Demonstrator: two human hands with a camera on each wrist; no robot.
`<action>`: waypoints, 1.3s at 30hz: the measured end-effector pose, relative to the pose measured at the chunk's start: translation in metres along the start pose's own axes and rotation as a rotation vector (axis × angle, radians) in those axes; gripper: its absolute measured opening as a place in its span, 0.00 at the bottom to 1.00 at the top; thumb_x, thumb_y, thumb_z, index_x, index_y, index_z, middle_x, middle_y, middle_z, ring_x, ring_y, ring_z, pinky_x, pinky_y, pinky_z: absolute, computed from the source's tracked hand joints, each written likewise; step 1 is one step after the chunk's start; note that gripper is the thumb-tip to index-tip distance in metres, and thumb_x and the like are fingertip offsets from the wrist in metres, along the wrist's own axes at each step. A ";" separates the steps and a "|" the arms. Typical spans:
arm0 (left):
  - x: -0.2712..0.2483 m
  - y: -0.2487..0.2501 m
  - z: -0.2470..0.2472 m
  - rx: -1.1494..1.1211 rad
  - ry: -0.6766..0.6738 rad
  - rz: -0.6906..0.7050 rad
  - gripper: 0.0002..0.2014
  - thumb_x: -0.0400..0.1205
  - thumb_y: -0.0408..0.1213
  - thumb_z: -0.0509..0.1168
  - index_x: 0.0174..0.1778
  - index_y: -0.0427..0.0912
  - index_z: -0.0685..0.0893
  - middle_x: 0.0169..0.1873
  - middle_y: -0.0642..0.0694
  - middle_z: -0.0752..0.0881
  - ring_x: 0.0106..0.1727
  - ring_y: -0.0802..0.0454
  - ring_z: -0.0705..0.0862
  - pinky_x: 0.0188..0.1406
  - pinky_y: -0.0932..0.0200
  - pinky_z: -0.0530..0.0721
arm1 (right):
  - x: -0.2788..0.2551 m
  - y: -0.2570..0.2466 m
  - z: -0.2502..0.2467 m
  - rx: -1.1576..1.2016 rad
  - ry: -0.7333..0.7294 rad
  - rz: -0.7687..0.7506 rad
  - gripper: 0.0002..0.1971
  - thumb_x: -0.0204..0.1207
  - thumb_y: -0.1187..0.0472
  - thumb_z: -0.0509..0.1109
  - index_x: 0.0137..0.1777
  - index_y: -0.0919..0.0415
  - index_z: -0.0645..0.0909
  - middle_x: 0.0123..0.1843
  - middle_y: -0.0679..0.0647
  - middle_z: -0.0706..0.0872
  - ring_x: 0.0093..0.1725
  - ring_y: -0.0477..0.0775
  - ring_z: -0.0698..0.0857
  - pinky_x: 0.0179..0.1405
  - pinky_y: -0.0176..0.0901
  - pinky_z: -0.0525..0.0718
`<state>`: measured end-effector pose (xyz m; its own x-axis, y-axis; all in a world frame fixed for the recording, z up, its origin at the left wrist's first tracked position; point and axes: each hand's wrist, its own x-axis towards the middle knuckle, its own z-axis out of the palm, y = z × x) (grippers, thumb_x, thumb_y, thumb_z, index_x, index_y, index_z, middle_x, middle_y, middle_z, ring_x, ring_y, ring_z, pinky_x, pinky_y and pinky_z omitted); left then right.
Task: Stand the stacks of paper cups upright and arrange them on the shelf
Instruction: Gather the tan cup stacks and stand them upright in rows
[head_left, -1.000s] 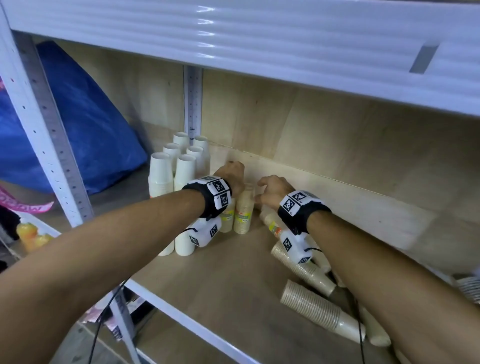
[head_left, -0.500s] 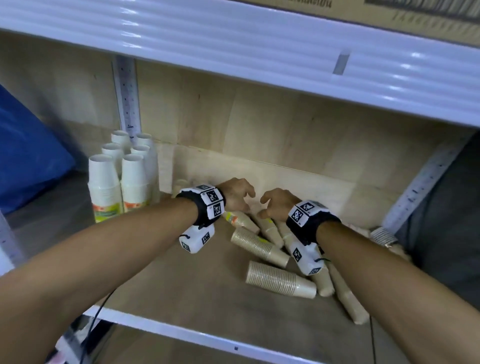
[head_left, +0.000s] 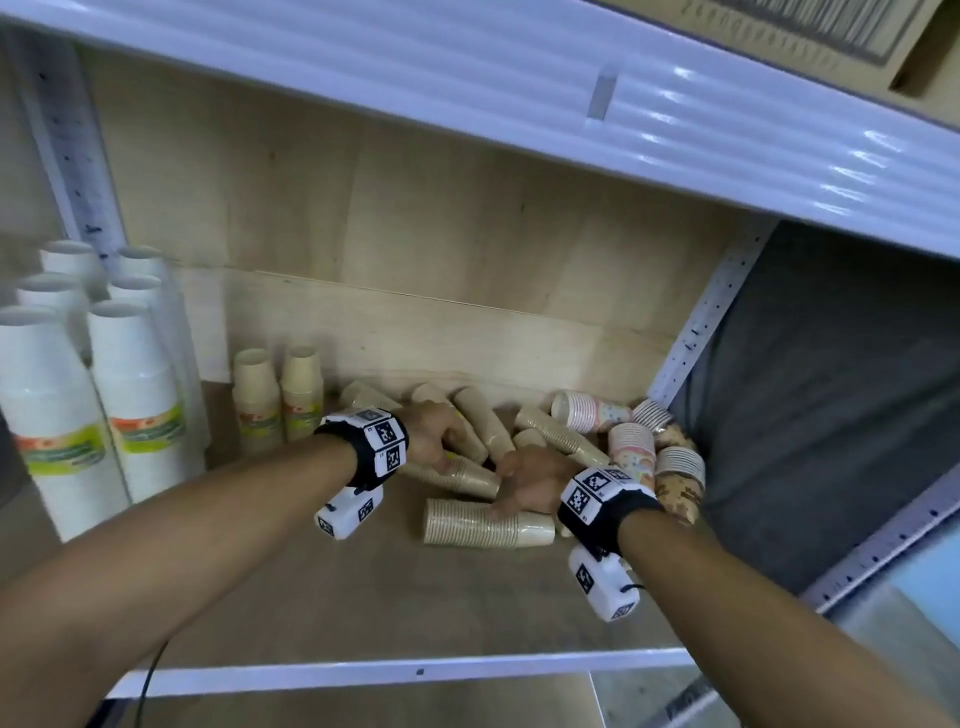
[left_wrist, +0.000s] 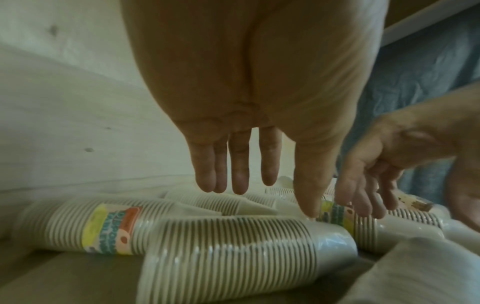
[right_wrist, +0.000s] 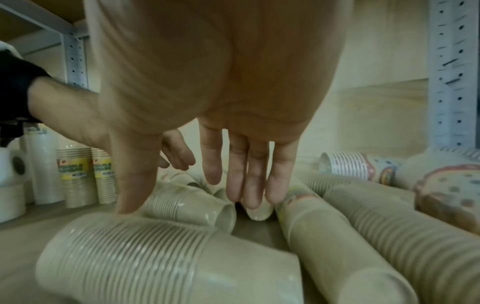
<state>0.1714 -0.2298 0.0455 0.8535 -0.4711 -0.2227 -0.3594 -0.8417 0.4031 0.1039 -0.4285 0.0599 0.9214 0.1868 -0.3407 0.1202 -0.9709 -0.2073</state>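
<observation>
Plywood shelf (head_left: 291, 587) boards are carrying everything I'm reaching over. Six tall white cup stacks (head_left: 130, 395) are standing upright at the far left, and two kraft cup stacks (head_left: 278, 395) are standing just beside them against the back panel. A heap of toppled kraft stacks (head_left: 488, 522) is lying in front of me, with printed cup stacks (head_left: 631, 447) tumbled in the right corner. I'm holding my left hand (head_left: 434, 436) and my right hand (head_left: 530, 480) close together over the heap, fingers straight and loosely spread, gripping nothing. My left thumb (left_wrist: 309, 185) is touching a lying stack (left_wrist: 233, 259), and my right thumb (right_wrist: 132, 174) is pressing the nearest lying stack (right_wrist: 145, 259).
</observation>
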 end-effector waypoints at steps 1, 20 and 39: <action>0.001 0.000 0.002 -0.011 -0.011 0.011 0.23 0.69 0.51 0.78 0.60 0.62 0.84 0.58 0.62 0.86 0.61 0.59 0.85 0.62 0.53 0.84 | -0.002 0.001 0.004 0.008 -0.011 0.008 0.21 0.62 0.38 0.77 0.50 0.49 0.85 0.51 0.49 0.85 0.52 0.54 0.83 0.51 0.48 0.82; 0.010 -0.007 0.022 0.135 -0.014 0.043 0.36 0.69 0.44 0.81 0.74 0.54 0.76 0.64 0.49 0.80 0.63 0.48 0.80 0.60 0.56 0.79 | -0.002 0.026 0.045 0.082 -0.036 -0.016 0.33 0.61 0.46 0.82 0.67 0.51 0.80 0.54 0.44 0.81 0.55 0.49 0.81 0.49 0.40 0.75; 0.004 -0.001 -0.012 -0.089 0.027 0.047 0.35 0.69 0.41 0.81 0.71 0.51 0.75 0.63 0.50 0.83 0.61 0.49 0.82 0.63 0.46 0.82 | -0.003 0.015 -0.022 0.033 0.035 0.011 0.32 0.60 0.44 0.82 0.65 0.48 0.82 0.58 0.43 0.83 0.59 0.49 0.83 0.58 0.45 0.82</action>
<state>0.1801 -0.2276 0.0548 0.8466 -0.5016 -0.1780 -0.3656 -0.7910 0.4905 0.1113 -0.4467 0.0778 0.9351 0.1702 -0.3107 0.0982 -0.9672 -0.2344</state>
